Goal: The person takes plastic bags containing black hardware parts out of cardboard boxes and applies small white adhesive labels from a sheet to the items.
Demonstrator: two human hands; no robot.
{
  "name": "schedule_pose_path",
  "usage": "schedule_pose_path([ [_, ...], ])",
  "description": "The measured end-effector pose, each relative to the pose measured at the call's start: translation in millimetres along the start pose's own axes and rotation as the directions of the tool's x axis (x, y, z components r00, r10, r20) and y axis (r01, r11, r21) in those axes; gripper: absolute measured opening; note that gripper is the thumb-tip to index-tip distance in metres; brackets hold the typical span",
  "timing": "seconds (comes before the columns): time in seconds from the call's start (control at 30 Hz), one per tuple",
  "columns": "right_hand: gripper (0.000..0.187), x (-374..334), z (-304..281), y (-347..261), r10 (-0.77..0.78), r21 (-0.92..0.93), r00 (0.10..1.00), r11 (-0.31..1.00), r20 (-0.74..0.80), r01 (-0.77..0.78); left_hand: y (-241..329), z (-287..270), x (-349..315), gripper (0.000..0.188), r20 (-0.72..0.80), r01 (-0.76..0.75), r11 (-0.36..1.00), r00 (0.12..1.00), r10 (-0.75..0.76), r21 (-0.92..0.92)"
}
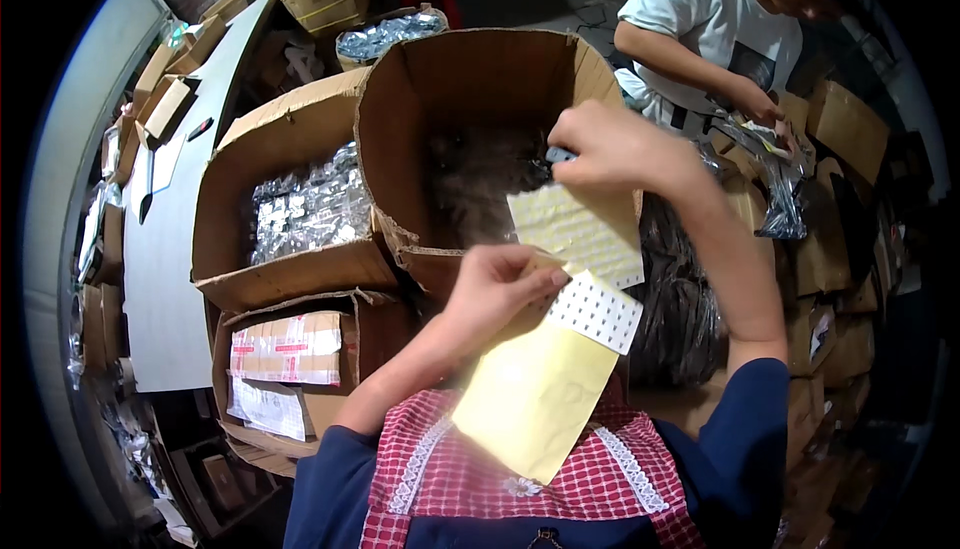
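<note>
My left hand pinches a yellow sticker sheet at its edge, thumb on top. Small white labels with dark marks run in rows across part of the sheet, and its lower part is bare yellow. Above the pinch, a second pale yellow section with rows of marks stands up; I cannot tell whether it is the same sheet folded. My right hand is closed just over that section, with a small dark grey-blue piece showing between the fingers. The piece's exact kind is too small to tell.
Beneath my hands, a deep cardboard box holds dark, blurred contents. To its left, another box holds silvery packets. A taped carton lies nearer. Dark plastic bags are piled at right. A co-worker handles bagged items.
</note>
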State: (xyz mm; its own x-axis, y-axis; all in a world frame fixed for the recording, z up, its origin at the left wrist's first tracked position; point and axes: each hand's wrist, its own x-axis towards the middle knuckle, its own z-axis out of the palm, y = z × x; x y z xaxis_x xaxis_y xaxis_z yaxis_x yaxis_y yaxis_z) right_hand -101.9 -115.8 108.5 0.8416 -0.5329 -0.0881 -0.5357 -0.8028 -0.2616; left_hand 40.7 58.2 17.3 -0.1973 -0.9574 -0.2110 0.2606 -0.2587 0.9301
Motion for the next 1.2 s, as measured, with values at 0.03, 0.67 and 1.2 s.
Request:
schedule_pose_path([
  [0.03,0.030,-2,-18,-4,-0.062,-0.020,0.998,0.998,-0.024,0.061,8,-4,-2,0.008,-0.028,-0.006,0.998,1.000,0.005,-0.066],
  [0.67,0.025,25,91,121,0.610,0.615,0.772,0.545,0.175,-0.570,48,-189,-56,0.033,-0.330,-0.728,0.481,0.664,0.670,-0.489],
  [1.2,0.020,-267,272,188,0.861,0.388,0.364,0.490,-0.354,-0.781,-3,-158,4,0.037,-0.364,-0.540,0.760,0.832,0.418,-0.361],
])
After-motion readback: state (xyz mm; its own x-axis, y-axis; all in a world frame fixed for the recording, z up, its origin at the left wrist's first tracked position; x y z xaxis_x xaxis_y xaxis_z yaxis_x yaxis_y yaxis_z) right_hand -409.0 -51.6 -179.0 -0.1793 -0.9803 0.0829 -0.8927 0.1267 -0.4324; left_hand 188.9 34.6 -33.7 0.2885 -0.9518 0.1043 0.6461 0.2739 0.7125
